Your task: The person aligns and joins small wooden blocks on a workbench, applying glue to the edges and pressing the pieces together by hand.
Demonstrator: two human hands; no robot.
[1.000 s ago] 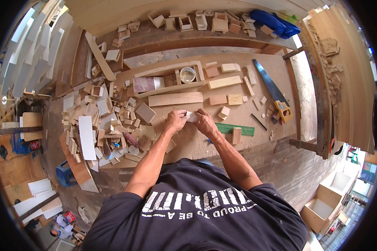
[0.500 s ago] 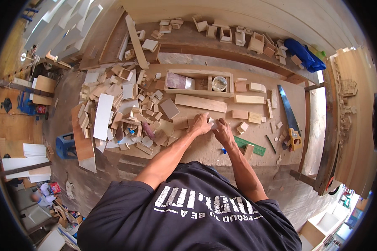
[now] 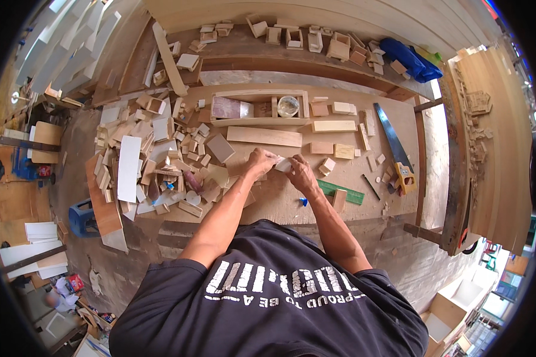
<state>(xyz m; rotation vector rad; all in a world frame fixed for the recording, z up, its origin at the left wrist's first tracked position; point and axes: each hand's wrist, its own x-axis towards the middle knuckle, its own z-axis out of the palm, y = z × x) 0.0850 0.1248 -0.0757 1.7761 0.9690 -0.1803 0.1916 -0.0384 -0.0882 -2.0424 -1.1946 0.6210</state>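
Observation:
Over the middle of the bench, my left hand and my right hand are close together, both with fingers closed. Between their fingertips they grip a small pale flat piece; its material is hard to make out. Just beyond the hands lies a long wooden block. A few small wood blocks sit to the right of my right hand. Below that hand, a green ruler lies partly under an upright-looking wood block.
A wooden box holding a round container stands at the back. Wood offcuts heap up on the left. A handsaw and a dark pencil-like stick lie to the right. Blue cloth rests on the rear shelf.
The whole view has shifted, so the bench appears further left and higher. More of the pale piece shows between my hands, which have stayed close together.

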